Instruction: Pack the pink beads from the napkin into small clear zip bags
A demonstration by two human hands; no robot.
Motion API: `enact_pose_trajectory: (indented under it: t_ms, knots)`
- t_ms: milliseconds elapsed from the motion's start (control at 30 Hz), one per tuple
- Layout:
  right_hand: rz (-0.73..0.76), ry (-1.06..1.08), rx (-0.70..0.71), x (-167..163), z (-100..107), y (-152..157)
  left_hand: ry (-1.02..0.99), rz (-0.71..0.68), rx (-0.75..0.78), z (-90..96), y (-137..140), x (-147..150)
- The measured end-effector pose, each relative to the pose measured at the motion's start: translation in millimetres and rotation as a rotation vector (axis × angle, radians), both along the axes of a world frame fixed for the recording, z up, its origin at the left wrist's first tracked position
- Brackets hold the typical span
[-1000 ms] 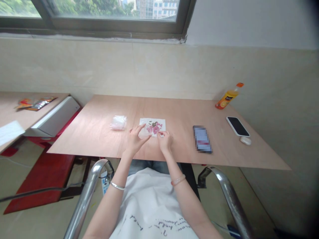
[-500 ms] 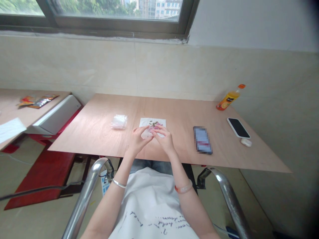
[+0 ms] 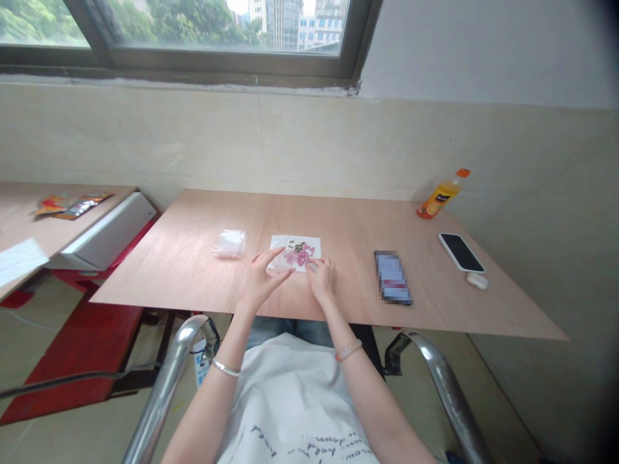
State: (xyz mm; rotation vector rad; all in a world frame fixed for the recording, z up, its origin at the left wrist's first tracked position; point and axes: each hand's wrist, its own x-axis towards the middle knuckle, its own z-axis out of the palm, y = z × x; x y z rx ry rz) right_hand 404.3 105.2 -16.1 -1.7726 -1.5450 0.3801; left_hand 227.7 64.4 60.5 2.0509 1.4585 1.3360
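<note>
On a white sheet (image 3: 275, 242) lie several small pink bead-like pieces (image 3: 304, 258) and a few dark greenish ones (image 3: 292, 243). My left hand (image 3: 261, 278) is at the sheet's left edge, thumb and fingers spread apart, with nothing visible between them. My right hand (image 3: 322, 278) rests at the right front corner of the sheet. Its fingers are bent and drawn together by the pink pieces, and whatever is between the fingertips is too small to make out. A clear plastic packet (image 3: 230, 244) lies to the left of the sheet.
On the wooden table (image 3: 193, 277), a phone with a blurred screen (image 3: 393, 277) lies to the right. Beyond it are a white phone (image 3: 461, 252), a small white case (image 3: 477, 280) and an orange drink bottle (image 3: 442, 193). Metal armrests (image 3: 167, 386) flank me.
My hands have moved apart from above the sheet. The left has opened at the left edge; the right has dropped to the pink pieces, which now show more fully.
</note>
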Motion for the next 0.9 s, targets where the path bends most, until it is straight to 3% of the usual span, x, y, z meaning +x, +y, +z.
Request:
enact_pose_trajectory:
  t_ms: [200, 400, 533, 633, 767, 900]
  knots:
    - [-0.017, -0.036, 0.044, -2.7, -3.4, 2.2, 0.055, -0.024, 0.015, 11.1, 3.6, 6.1]
    - [-0.057, 0.059, 0.065, -0.2, 0.0, 4.1, 0.065, 0.000, 0.042, 5.9, 5.3, 8.2]
    - [-0.112, 0.203, 0.262, -4.7, 29.1, -6.5, 0.069, 0.002, 0.024, -0.8, 4.5, 7.4]
    - [-0.017, 0.283, 0.396, -12.1, 62.8, -19.1, 0.054, 0.010, 0.000, -3.5, 4.9, 8.8]
    - [0.229, 0.249, 0.415, -20.3, 91.8, -30.0, -0.018, -0.003, -0.008, -4.3, 6.6, 11.2]
    - [0.306, 0.233, 0.387, -23.6, 92.1, -31.2, -0.092, -0.035, -0.016, -2.2, 6.8, 11.8]
